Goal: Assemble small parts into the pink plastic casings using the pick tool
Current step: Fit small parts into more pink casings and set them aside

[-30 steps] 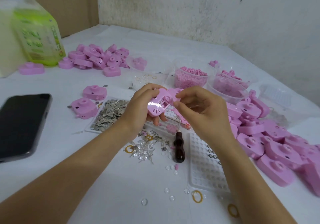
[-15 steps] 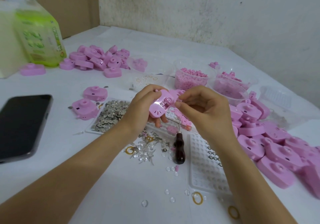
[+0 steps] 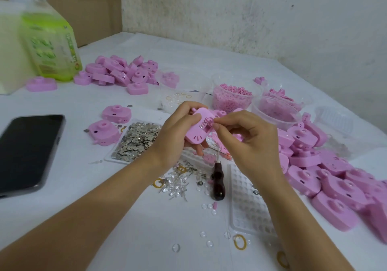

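Note:
My left hand (image 3: 176, 132) grips a pink casing (image 3: 199, 130) above the table, its open back tilted up towards me. My right hand (image 3: 247, 138) has thumb and forefinger pinched at the casing's upper right opening, on a small part too tiny to make out. The pick tool (image 3: 217, 180), with a dark wooden handle and a thin metal tip, lies on the table below both hands, held by neither. A tray of small metal pieces (image 3: 138, 138) sits left of the casing. Loose clear parts (image 3: 178, 183) lie beneath my left wrist.
A black phone (image 3: 27, 151) lies at the left. A green bottle (image 3: 50, 46) stands at the back left. Pink casings are piled at the back (image 3: 119, 71) and along the right (image 3: 326, 174). Tubs of pink bits (image 3: 232, 97) stand behind. A clear dimpled tray (image 3: 247, 203) lies under my right forearm.
Both hands stay together on the casing. The casing has tilted slightly and my right fingertips have shifted a little at its upper edge.

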